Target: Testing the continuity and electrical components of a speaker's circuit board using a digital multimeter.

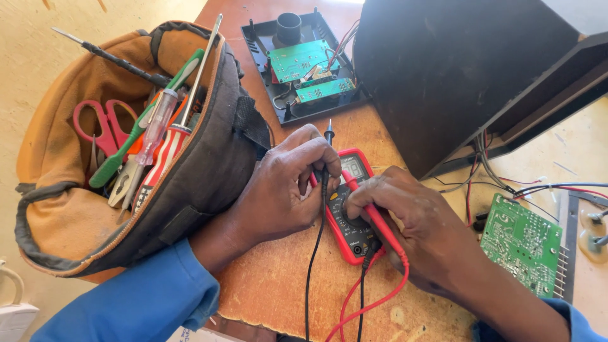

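Note:
A red and black multimeter (354, 244) lies on the brown wooden table (278, 285), between my hands. My left hand (285, 187) grips its left side and pinches the black test probe (328, 136), whose tip points up. My right hand (411, 221) rests on the meter's dial and holds the red test probe (373, 215) under its fingers. Red and black leads (354, 297) run from the meter's lower end toward me.
An open tan tool bag (120, 158) with screwdrivers, pliers and red scissors stands at left. A black tray with green circuit boards (303, 66) lies behind. A dark speaker cabinet (456, 69) stands at right, with a loose green board (522, 244) and wires beside it.

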